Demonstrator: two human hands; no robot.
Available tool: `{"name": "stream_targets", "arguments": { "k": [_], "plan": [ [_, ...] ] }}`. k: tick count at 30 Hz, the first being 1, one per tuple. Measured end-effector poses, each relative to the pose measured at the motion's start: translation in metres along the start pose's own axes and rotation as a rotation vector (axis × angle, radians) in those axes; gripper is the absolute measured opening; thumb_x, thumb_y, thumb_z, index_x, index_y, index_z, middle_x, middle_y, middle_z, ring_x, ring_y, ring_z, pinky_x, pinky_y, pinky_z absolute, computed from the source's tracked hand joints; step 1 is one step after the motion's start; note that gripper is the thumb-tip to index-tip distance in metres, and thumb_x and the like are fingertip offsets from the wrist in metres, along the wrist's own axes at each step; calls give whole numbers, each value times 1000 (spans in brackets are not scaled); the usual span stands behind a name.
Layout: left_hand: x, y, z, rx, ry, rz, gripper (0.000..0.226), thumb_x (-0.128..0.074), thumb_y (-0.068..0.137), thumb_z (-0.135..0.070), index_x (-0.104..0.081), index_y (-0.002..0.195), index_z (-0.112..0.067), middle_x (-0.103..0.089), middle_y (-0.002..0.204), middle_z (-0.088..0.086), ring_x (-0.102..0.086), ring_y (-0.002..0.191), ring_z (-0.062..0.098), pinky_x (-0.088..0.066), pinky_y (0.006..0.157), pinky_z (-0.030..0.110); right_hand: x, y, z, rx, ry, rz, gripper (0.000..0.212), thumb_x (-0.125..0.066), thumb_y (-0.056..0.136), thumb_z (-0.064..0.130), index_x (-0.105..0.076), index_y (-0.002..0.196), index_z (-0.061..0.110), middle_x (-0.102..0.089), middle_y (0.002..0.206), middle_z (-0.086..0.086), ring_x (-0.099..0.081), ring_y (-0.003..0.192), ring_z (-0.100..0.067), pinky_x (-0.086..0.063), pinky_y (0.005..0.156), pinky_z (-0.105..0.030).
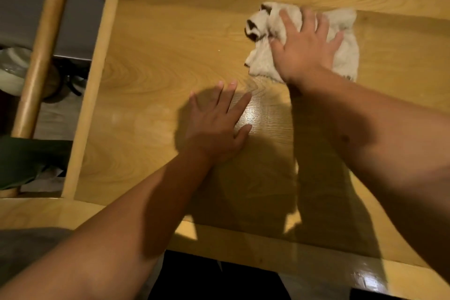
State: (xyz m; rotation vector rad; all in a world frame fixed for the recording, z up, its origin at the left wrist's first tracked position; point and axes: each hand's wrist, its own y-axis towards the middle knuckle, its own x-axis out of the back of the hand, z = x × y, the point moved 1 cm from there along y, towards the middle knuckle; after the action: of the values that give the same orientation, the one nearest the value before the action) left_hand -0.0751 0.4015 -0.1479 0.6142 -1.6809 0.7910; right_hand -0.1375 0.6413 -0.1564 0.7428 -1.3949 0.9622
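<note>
1. Cloth: off-white, with dark brown patches at its bunched left end.
2. Table: honey-yellow wood, swirling grain, paler border strips.
3. Pole: matching light wood.
4. Fabric: dark green.

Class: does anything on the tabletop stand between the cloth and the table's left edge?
Nothing visible does. The right hand presses the cloth; the left hand lies flat on the tabletop nearer the person, off that path.
</note>
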Motion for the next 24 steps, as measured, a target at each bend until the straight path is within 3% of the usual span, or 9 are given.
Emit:
{"name": "stream_targets", "arguments": {
  "k": [6, 10, 14, 24],
  "plan": [
    [-6, -2, 0, -7, 30, -123, 67, -41, 91, -60, -35, 154, -35, -26, 165, 6, -23, 152, 27, -14, 110, 72, 7, 72, 0, 52, 16, -62, 65, -19, 91, 67, -19, 150, 39, -20, 160, -14, -16, 147, -40, -11, 109, -72],
    [-4, 1, -1, -2, 23, -96, 68, -41, 91, -61, -34, 154, -36, -24, 166, 5, -22, 153, 27, -15, 110, 72, 8, 84, -2, 23, 80, -97, 68, -20, 90, 70, -28, 144, 30, -30, 155, -14, -21, 144, -44, -7, 109, -73],
    [-3, -2, -1, 17, -21, -47, 68, -37, 93, -61, -26, 156, -37, -15, 169, 2, -10, 155, 23, -9, 112, 72, 13, 84, -2, 62, 75, -48, 61, -27, 92, 62, -26, 146, 34, -26, 157, -17, -18, 145, -44, -7, 108, -75],
    [-5, 2, 0, -1, 9, 3, 67, -34, 92, -62, -21, 154, -40, -10, 169, 1, -6, 155, 24, -5, 112, 73, 8, -21, -8, 85, 31, 69, 62, -25, 93, 55, -9, 152, 45, -3, 166, -1, 0, 151, -32, -3, 108, -74]
  ]
}}
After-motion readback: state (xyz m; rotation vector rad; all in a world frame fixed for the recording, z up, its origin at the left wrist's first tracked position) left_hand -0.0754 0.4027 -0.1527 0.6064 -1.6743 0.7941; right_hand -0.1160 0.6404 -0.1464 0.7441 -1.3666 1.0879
